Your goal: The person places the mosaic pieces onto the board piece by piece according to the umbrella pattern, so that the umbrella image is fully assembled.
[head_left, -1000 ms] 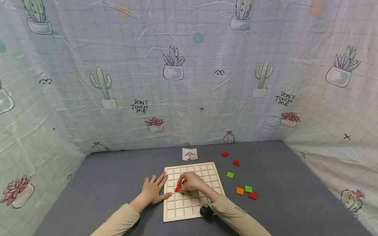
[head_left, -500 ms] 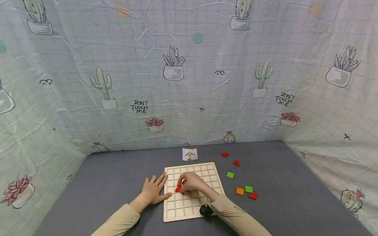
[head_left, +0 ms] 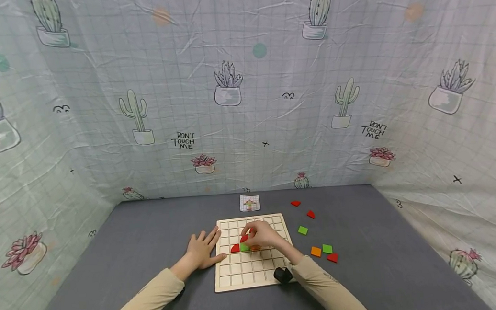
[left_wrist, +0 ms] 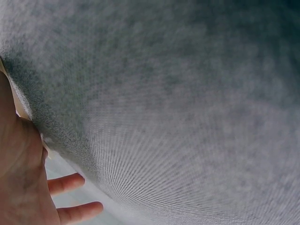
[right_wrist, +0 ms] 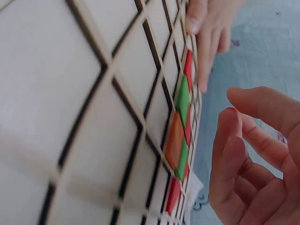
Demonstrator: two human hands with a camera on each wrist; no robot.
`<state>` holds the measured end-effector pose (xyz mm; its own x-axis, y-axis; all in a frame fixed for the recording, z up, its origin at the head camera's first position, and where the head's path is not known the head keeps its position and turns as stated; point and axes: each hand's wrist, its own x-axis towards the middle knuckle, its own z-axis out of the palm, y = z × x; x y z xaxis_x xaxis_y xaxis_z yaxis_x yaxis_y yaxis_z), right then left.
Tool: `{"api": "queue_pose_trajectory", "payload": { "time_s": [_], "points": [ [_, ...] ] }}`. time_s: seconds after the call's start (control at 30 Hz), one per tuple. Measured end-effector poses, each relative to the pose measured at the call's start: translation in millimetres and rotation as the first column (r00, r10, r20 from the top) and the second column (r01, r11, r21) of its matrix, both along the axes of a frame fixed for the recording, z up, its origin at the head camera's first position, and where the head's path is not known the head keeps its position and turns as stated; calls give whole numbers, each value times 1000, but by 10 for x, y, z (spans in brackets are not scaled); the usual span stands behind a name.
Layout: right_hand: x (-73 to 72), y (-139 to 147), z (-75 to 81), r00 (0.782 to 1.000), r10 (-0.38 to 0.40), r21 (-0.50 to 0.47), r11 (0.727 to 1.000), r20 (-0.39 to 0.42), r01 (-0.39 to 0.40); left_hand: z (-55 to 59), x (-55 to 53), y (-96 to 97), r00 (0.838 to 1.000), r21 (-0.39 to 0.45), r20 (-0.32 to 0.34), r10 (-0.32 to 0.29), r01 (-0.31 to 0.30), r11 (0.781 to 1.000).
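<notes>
A pale wooden grid board (head_left: 235, 276) lies on the grey table, and my left hand (head_left: 203, 250) rests spread at its left edge, fingers straight. My right hand (head_left: 262, 234) is over the middle of the board, its fingers loosely bent. In the right wrist view nothing shows between the thumb and fingers of the right hand (right_wrist: 255, 159). Set in the grid beside it are a red rounded piece (head_left: 235, 248), a green square (head_left: 244, 247), another red piece (head_left: 244, 239) and an orange square (right_wrist: 174, 140), partly hidden by the hand in the head view.
Loose on the table to the right lie several pieces, among them a green square (head_left: 302, 230), an orange square (head_left: 316, 251) and a red piece (head_left: 332, 258). Behind the board is a small pattern card (head_left: 249, 203). A cactus-print cloth (head_left: 246, 126) surrounds the table.
My right hand has let go of a red piece and moved right and slightly away, uncovering the green square and the red piece behind it. The left hand has stayed in place.
</notes>
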<state>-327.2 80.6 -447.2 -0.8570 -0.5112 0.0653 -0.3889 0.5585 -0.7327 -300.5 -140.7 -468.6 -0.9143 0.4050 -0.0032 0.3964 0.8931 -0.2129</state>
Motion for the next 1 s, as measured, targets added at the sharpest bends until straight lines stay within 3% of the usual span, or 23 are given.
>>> {"api": "queue_pose_trajectory", "payload": {
  "time_s": [0.23, 0.73, 0.9, 1.0],
  "points": [
    [22, 311, 107, 999, -11, -68, 998, 45, 14, 12, -2, 4, 1000, 19, 1, -16, 16, 1000],
    [-97, 1105, 237, 993, -104, -82, 991, 55, 108, -4, -16, -10, 1000, 39, -4, -24, 24, 999],
    [-184, 1351, 164, 975, -208, -43, 976, 80, 212, -2, -17, -8, 999, 55, -5, -35, 35, 998],
    [-245, 1467, 107, 950, -295, -20, 954, 99, 298, -19, -17, -15, 1000, 49, 4, -26, 26, 998]
  ]
}}
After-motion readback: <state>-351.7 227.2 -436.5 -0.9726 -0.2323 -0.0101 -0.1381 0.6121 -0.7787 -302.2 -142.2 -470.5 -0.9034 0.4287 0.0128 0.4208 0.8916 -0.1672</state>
